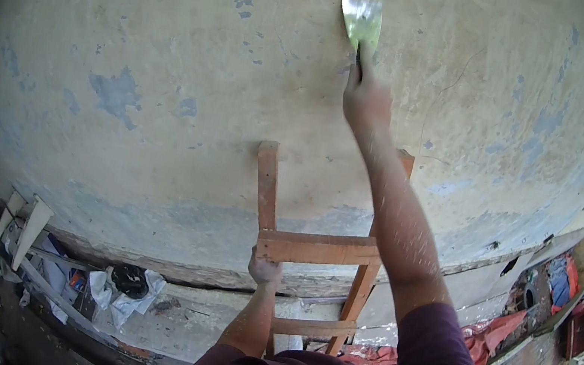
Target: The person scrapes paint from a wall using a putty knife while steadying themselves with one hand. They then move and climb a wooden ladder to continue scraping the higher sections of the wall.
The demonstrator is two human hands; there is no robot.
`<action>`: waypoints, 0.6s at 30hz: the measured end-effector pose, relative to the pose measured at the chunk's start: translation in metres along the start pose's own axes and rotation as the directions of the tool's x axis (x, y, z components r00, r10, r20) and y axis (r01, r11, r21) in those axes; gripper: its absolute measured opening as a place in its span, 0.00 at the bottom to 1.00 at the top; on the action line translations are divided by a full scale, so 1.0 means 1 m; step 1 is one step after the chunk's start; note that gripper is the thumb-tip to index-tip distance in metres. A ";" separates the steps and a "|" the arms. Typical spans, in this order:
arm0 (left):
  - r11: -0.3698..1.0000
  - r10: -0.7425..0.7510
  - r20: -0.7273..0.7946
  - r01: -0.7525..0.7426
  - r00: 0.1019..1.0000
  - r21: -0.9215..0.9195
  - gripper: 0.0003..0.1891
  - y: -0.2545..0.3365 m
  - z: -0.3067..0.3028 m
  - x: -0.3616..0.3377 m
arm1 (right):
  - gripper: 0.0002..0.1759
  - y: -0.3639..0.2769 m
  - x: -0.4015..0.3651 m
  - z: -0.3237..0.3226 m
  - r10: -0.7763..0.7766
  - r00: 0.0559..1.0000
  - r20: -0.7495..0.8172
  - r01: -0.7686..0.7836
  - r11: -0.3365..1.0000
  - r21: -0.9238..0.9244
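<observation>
My right hand [369,103] is raised high against the wall, wrapped round the handle of a putty knife [362,18]. The wide metal blade points upward and lies close to the wall [206,49]; whether it touches cannot be made out. Lower down, my left hand [265,269] grips the left rail of a wooden ladder [316,248], just under its top rung. The ladder's upper ends rest near the wall. Pale flecks dot my right forearm.
Peeling patches [118,94] mark the painted wall. At lower left, a black bag [130,281] sits on white sheeting beside white brackets [34,231]. A red cloth [491,339] and other clutter lie at lower right. A ledge runs along the wall's foot.
</observation>
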State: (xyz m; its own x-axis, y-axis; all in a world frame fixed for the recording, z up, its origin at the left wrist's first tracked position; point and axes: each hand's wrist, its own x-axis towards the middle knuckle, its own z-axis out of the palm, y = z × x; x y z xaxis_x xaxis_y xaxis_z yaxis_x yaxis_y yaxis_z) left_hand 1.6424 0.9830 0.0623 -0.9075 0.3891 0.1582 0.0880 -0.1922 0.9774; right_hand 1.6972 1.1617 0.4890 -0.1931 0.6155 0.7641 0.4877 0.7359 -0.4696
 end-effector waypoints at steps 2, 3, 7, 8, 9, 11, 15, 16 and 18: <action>0.825 0.257 0.030 -0.236 0.966 0.514 0.13 0.020 -0.003 0.000 | 0.23 -0.046 0.081 -0.027 -0.081 0.982 -0.172 0.082 0.997 0.000; 0.823 0.280 0.033 -0.258 0.959 0.506 0.13 0.015 -0.001 0.007 | 0.23 -0.061 0.102 -0.043 -0.107 0.978 -0.180 0.106 0.994 -0.015; 0.998 0.009 -0.023 -0.011 1.000 -0.066 0.10 0.017 -0.001 -0.004 | 0.23 -0.048 0.076 -0.053 -0.057 0.997 -0.056 0.053 0.997 -0.056; 0.790 0.279 0.042 -0.255 0.959 0.557 0.11 0.026 -0.003 -0.001 | 0.24 -0.020 0.048 -0.038 -0.020 1.000 -0.015 0.019 0.998 -0.056; 0.791 0.298 0.044 -0.272 0.954 0.548 0.11 0.015 -0.006 0.006 | 0.26 0.011 0.008 -0.020 -0.052 0.998 -0.020 0.050 0.997 -0.057; 0.990 -0.082 0.050 0.087 0.995 -0.109 0.14 -0.022 -0.006 0.010 | 0.30 0.063 -0.080 0.014 -0.153 0.986 -0.062 0.154 0.988 0.009; 0.948 0.073 0.053 -0.086 0.996 0.305 0.18 0.024 -0.003 0.008 | 0.30 0.043 -0.055 0.004 -0.020 1.000 0.021 0.021 0.999 -0.040; 0.890 0.106 0.052 -0.118 0.993 0.440 0.20 0.027 -0.005 0.000 | 0.29 0.025 -0.018 -0.005 -0.086 0.994 -0.061 0.086 0.996 0.002; 0.894 0.156 0.065 -0.169 0.986 0.415 0.20 0.000 -0.004 0.004 | 0.26 -0.024 0.065 -0.033 -0.082 0.991 -0.107 0.082 0.997 -0.004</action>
State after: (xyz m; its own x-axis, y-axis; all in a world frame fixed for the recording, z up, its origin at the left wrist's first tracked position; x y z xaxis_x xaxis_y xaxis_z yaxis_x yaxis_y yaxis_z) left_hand 1.6372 0.9814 0.0628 -0.8538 0.4122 0.3178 0.4028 0.1366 0.9050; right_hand 1.7009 1.1751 0.5646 -0.1399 0.5194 0.8430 0.4739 0.7827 -0.4035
